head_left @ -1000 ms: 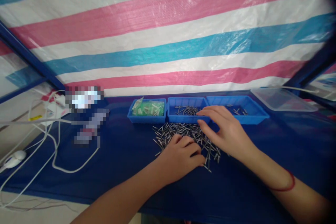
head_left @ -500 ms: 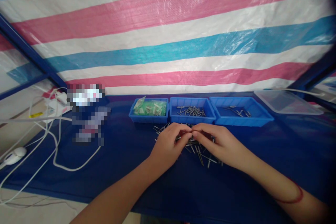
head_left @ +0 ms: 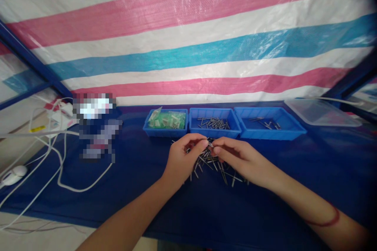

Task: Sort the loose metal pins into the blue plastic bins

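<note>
A loose pile of thin metal blind rivets lies on the blue table in front of the trays. Over the pile, my left hand is closed in a pinch of thumb and forefinger. My right hand faces it, also pinching, its fingertips a small gap from the left ones. A small silvery rivet bridges that gap, held at the fingertips of both hands; most of it is hidden.
Behind the pile stand three blue trays: the left tray with green-backed packets, the middle tray with many rivets, the right tray with several. A clear plastic lid lies far right. White cables and a mouse are left.
My fingertips have drawn slightly apart, the left hand shifting a little left, and a silvery bit now shows between them. More of the pile is visible below the hands.
</note>
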### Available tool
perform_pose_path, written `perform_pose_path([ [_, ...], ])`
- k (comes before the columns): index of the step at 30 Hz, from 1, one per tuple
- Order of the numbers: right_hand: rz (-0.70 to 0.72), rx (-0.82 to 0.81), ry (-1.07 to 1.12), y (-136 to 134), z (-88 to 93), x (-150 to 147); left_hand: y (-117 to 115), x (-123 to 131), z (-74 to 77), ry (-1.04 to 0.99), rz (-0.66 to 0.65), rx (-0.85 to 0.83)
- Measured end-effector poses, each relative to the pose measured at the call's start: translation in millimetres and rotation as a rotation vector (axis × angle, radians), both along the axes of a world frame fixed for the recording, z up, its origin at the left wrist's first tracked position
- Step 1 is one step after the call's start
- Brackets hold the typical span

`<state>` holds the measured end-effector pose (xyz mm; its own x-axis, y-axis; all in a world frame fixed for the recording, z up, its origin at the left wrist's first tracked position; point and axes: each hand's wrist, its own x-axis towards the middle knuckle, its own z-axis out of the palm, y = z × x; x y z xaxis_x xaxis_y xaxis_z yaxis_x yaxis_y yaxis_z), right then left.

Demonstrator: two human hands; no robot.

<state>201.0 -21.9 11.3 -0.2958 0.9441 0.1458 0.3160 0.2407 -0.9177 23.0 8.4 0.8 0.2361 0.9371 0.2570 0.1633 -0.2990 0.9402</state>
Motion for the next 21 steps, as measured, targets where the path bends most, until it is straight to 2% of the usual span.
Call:
perform_pose_path([
  [6, -0.033, -0.009, 0.085, 1.3, -2.0, -1.6, -0.4, 0.0, 2.5, 0.031, -0.008, 0.004],
  [10, -0.129, 0.022, 0.09, 2.7, -5.8, -1.1, 0.2, -0.5, -0.6, 0.059, -0.015, 0.012],
  [16, -0.268, 0.159, 0.068, 1.2, -7.4, 0.8, 1.7, -0.2, -2.1, 0.149, 0.0, 0.069],
  [21, -0.264, 0.314, -0.115, -1.6, -1.5, 0.9, -0.7, 2.4, 1.6, 0.258, -0.037, 0.159],
])
